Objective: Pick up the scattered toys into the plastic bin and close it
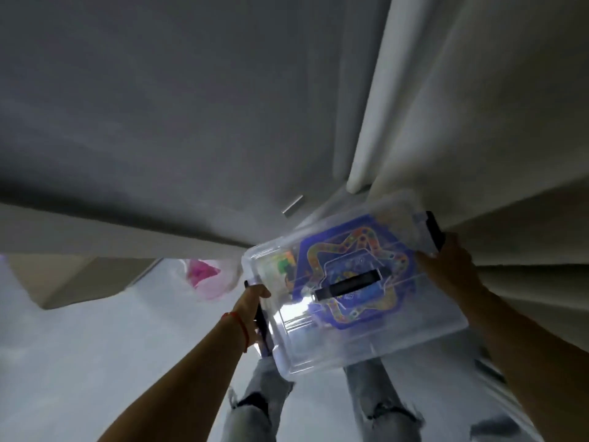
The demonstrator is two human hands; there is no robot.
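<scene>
Left hand (251, 309) gripped the black side latch (263, 327) of the clear plastic bin (350, 295); right hand (446, 266) clasped the far end. Bin carried above jeans-clad legs (255, 406), lid on, colourful toys inside. Judged: closing step; next, press both latches home. Pink toy (202, 271) beyond.

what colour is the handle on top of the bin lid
Black; the handle lies across the clear lid, seen in the head view.
</scene>
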